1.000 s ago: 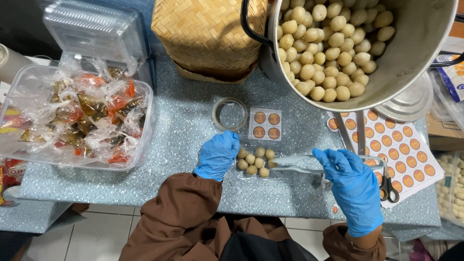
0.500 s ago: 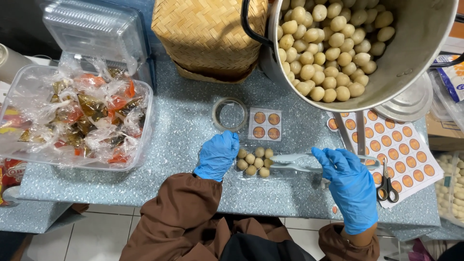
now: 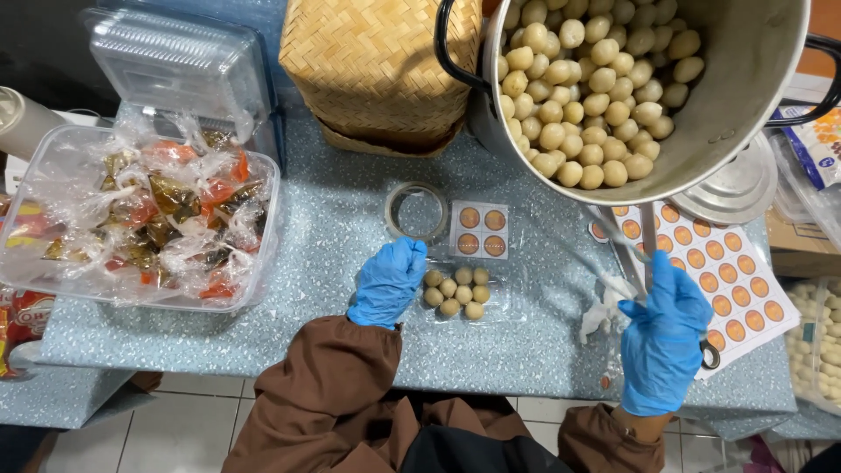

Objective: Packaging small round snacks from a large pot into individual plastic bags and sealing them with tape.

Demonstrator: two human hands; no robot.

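My left grip (image 3: 388, 282) resting curled beside the clear tray of dough balls (image 3: 455, 292), right grip (image 3: 663, 328) clasping tongs (image 3: 646, 238) near the sticker sheet (image 3: 727, 280)

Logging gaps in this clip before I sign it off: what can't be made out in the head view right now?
- Right hand: motion-blurred; whether the tongs sit in its grip cannot be told.
- Scissors: mostly hidden by that hand.
- Left hand: fingertips hide the clear tray's near edge beside the small balls.
- Big pot: cut off by the top edge.
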